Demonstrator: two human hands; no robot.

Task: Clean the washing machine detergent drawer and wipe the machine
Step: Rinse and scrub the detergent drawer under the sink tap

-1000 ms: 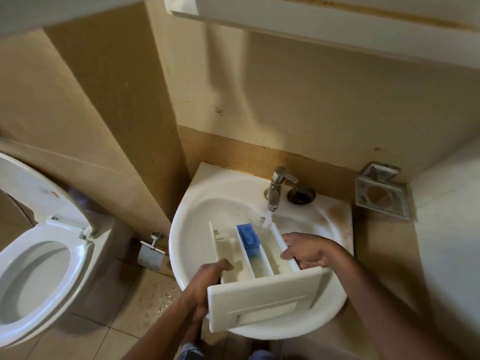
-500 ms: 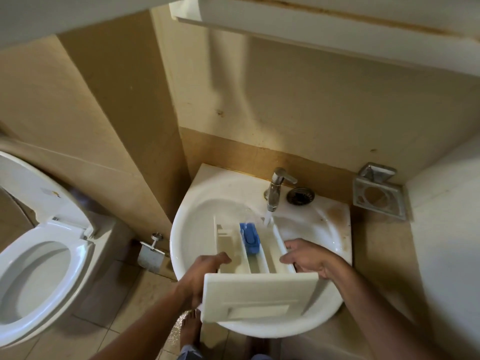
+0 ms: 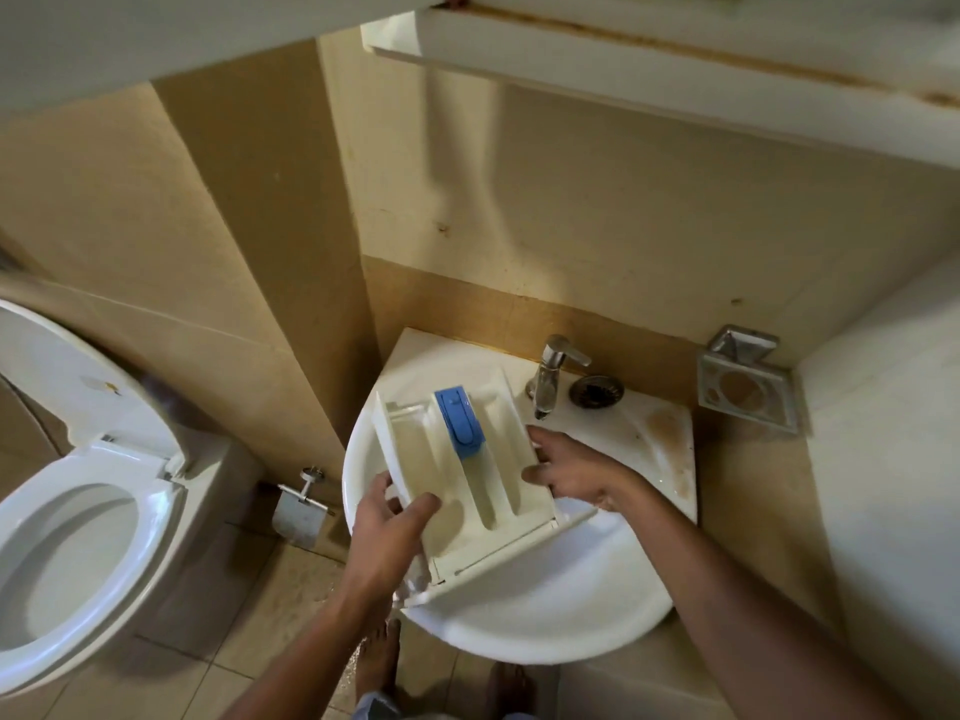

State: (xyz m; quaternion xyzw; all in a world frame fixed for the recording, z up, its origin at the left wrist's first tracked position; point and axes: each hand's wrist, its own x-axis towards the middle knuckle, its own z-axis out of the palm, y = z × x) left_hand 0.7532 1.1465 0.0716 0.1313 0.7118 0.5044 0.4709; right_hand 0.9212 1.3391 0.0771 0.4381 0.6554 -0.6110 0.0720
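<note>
The white detergent drawer, with a blue insert in its middle channel, is held tilted over the white sink, its open compartments facing me and its front panel low. My left hand grips the drawer's near left wall, thumb inside a compartment. My right hand holds the right wall, fingers curled over its edge. The chrome tap stands just right of the drawer's far end. No washing machine is in view.
An open toilet stands at the left, with a chrome paper holder on the wall beside the sink. A metal soap holder hangs at the right. A drain strainer lies on the sink ledge. My bare feet stand on wet tiles.
The drawer has been lifted and tipped, back end raised toward the wall, front panel dropped, so its compartments now face me. It moved left, away from under the tap. Both hands kept their hold.
</note>
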